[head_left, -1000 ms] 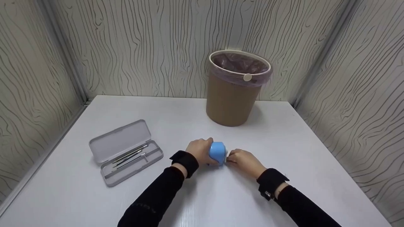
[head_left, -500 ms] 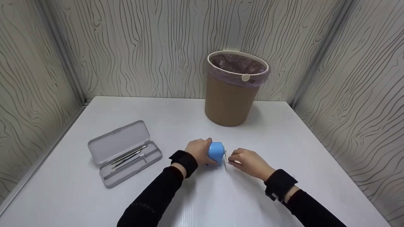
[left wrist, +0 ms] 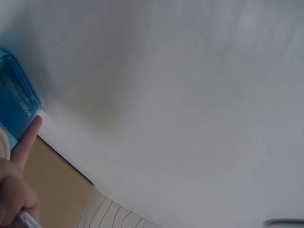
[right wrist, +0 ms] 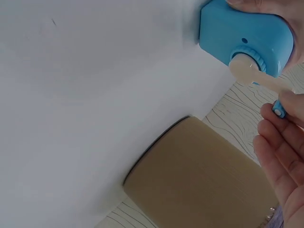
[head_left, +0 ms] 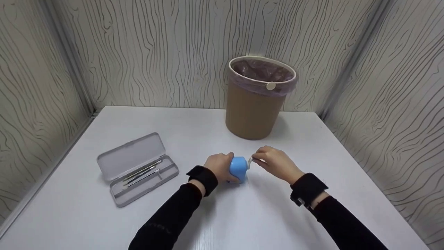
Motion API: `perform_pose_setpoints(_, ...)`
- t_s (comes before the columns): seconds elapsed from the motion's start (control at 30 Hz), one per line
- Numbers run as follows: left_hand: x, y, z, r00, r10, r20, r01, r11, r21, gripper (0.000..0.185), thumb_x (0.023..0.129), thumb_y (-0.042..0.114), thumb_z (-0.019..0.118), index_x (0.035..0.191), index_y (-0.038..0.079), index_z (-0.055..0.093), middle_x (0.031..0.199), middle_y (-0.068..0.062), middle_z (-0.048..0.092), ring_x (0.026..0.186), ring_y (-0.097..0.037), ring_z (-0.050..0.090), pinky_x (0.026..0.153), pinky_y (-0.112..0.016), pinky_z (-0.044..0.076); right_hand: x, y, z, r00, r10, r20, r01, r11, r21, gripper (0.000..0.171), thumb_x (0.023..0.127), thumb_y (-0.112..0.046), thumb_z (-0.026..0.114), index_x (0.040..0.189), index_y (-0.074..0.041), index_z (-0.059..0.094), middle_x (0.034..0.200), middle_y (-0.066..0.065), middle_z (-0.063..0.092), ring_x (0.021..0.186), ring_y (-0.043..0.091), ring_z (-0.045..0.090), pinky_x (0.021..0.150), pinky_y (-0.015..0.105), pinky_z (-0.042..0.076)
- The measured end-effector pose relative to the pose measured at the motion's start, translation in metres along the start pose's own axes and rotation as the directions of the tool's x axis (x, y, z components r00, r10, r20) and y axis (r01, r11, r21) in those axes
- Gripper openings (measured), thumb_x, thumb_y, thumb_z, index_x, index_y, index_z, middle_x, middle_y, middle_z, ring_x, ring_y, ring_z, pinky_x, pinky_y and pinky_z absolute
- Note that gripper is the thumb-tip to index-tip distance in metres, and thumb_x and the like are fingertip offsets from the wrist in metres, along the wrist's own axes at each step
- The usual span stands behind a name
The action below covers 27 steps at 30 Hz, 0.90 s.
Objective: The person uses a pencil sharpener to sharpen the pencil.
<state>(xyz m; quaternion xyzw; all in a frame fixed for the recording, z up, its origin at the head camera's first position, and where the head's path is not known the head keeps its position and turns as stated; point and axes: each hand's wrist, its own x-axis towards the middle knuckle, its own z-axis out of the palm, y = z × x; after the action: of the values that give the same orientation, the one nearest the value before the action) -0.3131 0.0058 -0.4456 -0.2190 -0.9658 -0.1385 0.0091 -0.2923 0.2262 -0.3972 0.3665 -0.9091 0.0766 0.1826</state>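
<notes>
Left hand (head_left: 219, 166) grips the blue sharpener (head_left: 239, 168) steady on the table (head_left: 312, 156) while right hand (head_left: 275, 164) pinches its crank handle (right wrist: 260, 79) mid-turn; next, likely another smooth rotation.

Unreadable print on blue sharpener (left wrist: 14, 102)

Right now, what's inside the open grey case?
The grey case holds a few thin, metallic-looking tools lying side by side in its tray; the lid is bare. Anything beneath the tools is hidden.
</notes>
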Motion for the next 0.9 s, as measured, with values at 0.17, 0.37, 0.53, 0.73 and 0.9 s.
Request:
perform_pose_setpoints(0.17, -0.001, 0.0, -0.001, 1.0, 0.009, -0.001, -0.009, 1.0, -0.002, 0.076, 0.072, 0.055, 0.089, 0.127, 0.012, 0.06, 0.116, -0.009, 0.076, 0.103, -0.023, 0.075, 0.095, -0.037, 0.061, 0.013, 0.005, 0.005, 0.998, 0.06, 0.0, -0.06, 0.998, -0.001, 0.013, 0.09, -0.006, 0.075, 0.102, -0.004, 0.079, 0.093, 0.009, 0.076, 0.088, 0.025, 0.072, 0.079, 0.038, 0.062)
perform_pose_setpoints(0.37, -0.001, -0.001, 0.0, 0.999, 0.031, -0.018, -0.031, 1.0, -0.001, 0.076, 0.071, 0.055, 0.09, 0.126, 0.011, 0.061, 0.113, -0.009, 0.077, 0.099, -0.023, 0.076, 0.091, -0.036, 0.062, 0.024, 0.011, 0.02, 0.989, 0.144, 0.04, -0.145, 0.989, 0.013, 0.013, 0.092, -0.007, 0.073, 0.102, -0.004, 0.08, 0.093, 0.01, 0.076, 0.087, 0.027, 0.072, 0.079, 0.041, 0.061)
perform_pose_setpoints(0.53, 0.0, -0.001, 0.002, 0.999, 0.034, -0.016, -0.034, 0.999, -0.011, 0.077, 0.071, 0.055, 0.089, 0.128, 0.012, 0.06, 0.112, -0.009, 0.077, 0.099, -0.022, 0.076, 0.09, -0.036, 0.062, 0.027, 0.015, 0.033, 0.978, 0.192, 0.077, -0.194, 0.981, 0.021, 0.011, 0.092, -0.008, 0.074, 0.101, -0.006, 0.08, 0.093, 0.01, 0.076, 0.088, 0.026, 0.073, 0.081, 0.04, 0.061)
perform_pose_setpoints(0.73, 0.0, -0.002, 0.001, 1.0, 0.026, 0.0, -0.026, 1.0, -0.016, 0.079, 0.072, 0.056, 0.089, 0.131, 0.012, 0.059, 0.114, -0.009, 0.077, 0.101, -0.022, 0.075, 0.092, -0.036, 0.062, 0.026, 0.017, 0.045, 0.976, 0.19, 0.104, -0.193, 0.981, 0.014, 0.008, 0.092, -0.008, 0.073, 0.096, -0.008, 0.08, 0.092, 0.009, 0.075, 0.087, 0.025, 0.071, 0.08, 0.04, 0.061)
perform_pose_setpoints(0.9, 0.0, -0.002, 0.001, 1.0, 0.025, -0.001, -0.025, 1.0, -0.019, 0.078, 0.072, 0.056, 0.089, 0.13, 0.012, 0.06, 0.113, -0.008, 0.077, 0.101, -0.022, 0.075, 0.091, -0.036, 0.062, 0.025, 0.017, 0.051, 0.967, 0.223, 0.128, -0.229, 0.973, 0.04, 0.011, 0.092, -0.007, 0.073, 0.1, -0.008, 0.081, 0.094, 0.01, 0.075, 0.09, 0.026, 0.072, 0.083, 0.041, 0.061)
